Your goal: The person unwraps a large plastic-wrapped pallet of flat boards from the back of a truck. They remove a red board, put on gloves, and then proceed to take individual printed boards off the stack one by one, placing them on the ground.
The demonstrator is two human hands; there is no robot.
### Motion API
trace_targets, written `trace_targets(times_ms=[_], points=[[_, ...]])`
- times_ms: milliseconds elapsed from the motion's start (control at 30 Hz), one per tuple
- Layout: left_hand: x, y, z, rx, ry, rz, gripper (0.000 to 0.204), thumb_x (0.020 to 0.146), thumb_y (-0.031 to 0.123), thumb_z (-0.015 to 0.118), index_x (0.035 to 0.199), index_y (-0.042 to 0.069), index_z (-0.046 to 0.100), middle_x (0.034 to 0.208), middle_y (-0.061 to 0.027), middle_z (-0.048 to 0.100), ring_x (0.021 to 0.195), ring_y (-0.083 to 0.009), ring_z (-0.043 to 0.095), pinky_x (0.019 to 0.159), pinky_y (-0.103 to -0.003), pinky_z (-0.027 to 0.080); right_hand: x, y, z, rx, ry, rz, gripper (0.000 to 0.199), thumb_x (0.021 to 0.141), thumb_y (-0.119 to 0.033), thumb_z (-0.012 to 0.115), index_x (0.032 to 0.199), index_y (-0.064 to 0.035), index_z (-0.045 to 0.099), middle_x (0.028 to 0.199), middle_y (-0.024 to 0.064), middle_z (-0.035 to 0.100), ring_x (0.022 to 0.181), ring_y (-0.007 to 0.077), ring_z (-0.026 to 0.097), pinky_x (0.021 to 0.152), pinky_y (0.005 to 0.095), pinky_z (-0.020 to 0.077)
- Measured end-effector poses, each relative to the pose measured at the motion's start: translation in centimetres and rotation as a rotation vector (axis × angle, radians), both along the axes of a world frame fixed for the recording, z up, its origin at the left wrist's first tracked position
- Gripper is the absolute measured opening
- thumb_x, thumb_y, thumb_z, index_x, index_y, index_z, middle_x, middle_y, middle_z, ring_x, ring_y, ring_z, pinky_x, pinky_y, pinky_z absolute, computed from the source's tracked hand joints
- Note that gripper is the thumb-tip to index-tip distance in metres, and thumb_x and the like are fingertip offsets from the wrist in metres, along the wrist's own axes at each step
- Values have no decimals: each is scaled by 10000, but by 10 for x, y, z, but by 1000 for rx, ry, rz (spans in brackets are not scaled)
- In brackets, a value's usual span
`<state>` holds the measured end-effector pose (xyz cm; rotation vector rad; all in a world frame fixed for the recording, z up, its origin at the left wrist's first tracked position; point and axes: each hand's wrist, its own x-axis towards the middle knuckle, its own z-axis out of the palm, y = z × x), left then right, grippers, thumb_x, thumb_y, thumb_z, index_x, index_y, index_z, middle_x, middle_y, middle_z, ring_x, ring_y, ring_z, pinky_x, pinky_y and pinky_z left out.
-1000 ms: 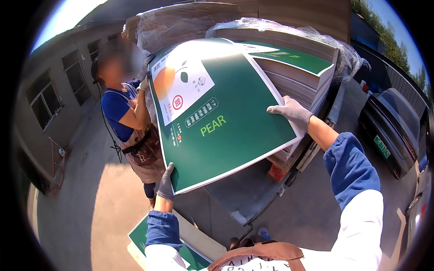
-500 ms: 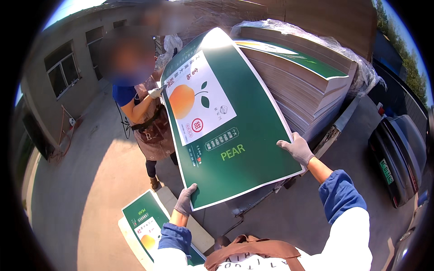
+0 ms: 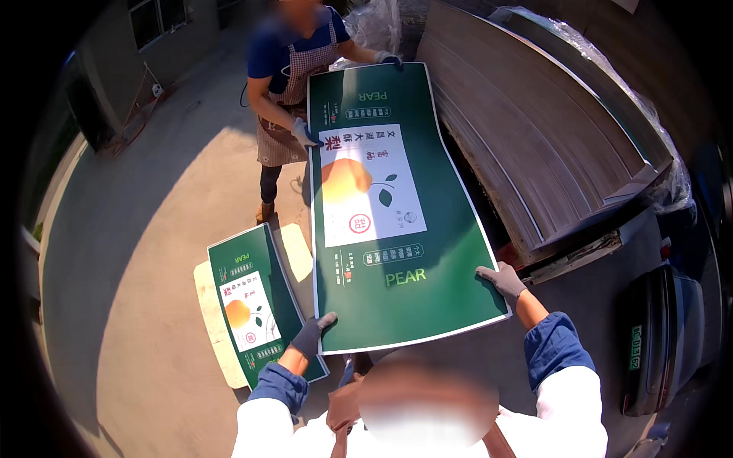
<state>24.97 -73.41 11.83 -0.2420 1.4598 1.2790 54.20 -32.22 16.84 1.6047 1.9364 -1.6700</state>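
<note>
Sheet (image 3: 397, 206) lowered flat; long axis runs away, toward co-worker (image 3: 294, 76).

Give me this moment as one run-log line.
left hand: grips green sheet near corner | right hand: grips near edge | co-worker's hand: holds far end

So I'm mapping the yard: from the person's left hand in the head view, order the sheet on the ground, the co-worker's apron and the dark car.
1. Sheet on the ground, just left of the left hand.
2. Co-worker's apron, far ahead.
3. Dark car, far right.
</note>
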Motion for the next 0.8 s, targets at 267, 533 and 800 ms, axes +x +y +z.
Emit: trace_targets(times_ms=[267,533,800], points=[[3,-3,16,166,-380,87,326,968,179,591,1184,-66,596,1077,-158,691,901,-218,711,813,-333,605,8,6,-30,-87,126,-93,421,831,-320,781,958,58,649,866,67,673,728,113,631,651,251,503],[31,33,10,185,-119,-13,274,958,140,596,1114,-79,646,1018,-141,710,845,-185,718,743,-278,596,42,27,-13,-81,71,-84,400,862,-335,743,1044,11,658,874,39,677,734,113,632,653,245,491],[22,28,-18,223,-78,10,305,889,193,691,1048,-67,672,957,-128,713,767,-186,709,682,-281,581,30,34,-3,-25,63,-28,466,859,-368,730,1071,37,638,865,56,664,710,125,617,660,251,491]])
